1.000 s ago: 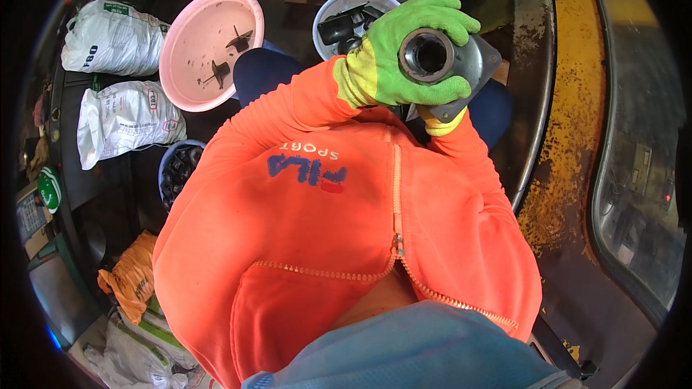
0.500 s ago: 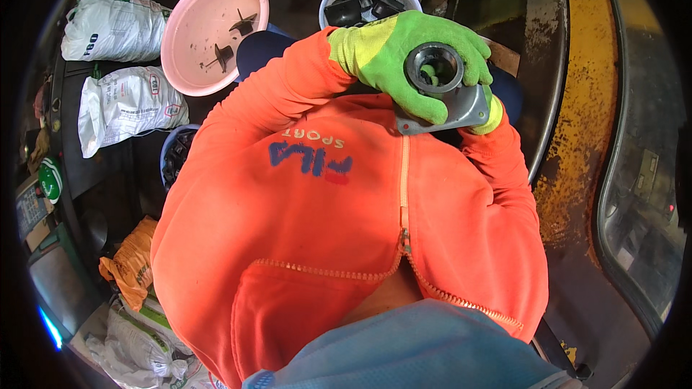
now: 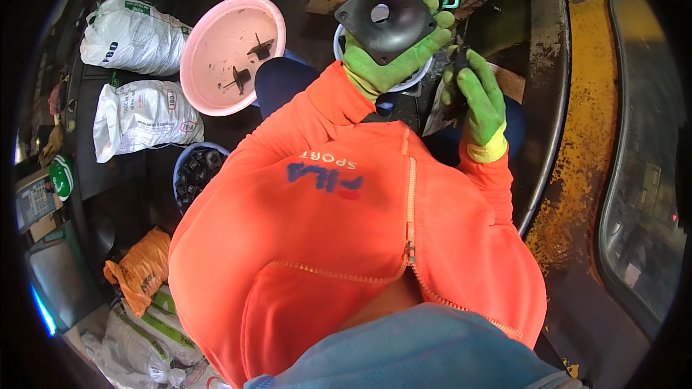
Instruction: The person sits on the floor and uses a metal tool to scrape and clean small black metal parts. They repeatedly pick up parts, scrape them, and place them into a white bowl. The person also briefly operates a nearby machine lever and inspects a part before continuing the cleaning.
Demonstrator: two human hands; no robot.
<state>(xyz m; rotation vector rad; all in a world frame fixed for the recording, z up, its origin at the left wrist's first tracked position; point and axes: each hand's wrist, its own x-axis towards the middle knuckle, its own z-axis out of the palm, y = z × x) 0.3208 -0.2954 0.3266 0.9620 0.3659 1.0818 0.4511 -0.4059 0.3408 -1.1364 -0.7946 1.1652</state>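
Note:
My left hand (image 3: 375,72), in a green glove with a yellow cuff, holds up a black square-flanged funnel-shaped part (image 3: 407,18). Its wide mouth faces me, with a round hole in the middle and small holes at the flange corners. To its right, apart from the part, my gloved right hand (image 3: 481,97) is closed around a slim dark handled tool (image 3: 460,61), whose working end I cannot make out. Under the part is a pale basin (image 3: 425,70), mostly hidden by my left hand.
On the left stands a pink basin (image 3: 205,94) with two dark metal pieces in it. White sacks (image 3: 137,36) lie beyond it, and a blue basin (image 3: 178,173) of black parts is nearer. A rusty yellow machine frame (image 3: 577,137) runs along the right.
The part has been turned from its ring end to its wide mouth and moved farther away. My right hand has come out from behind it to the right, with a dark tool showing.

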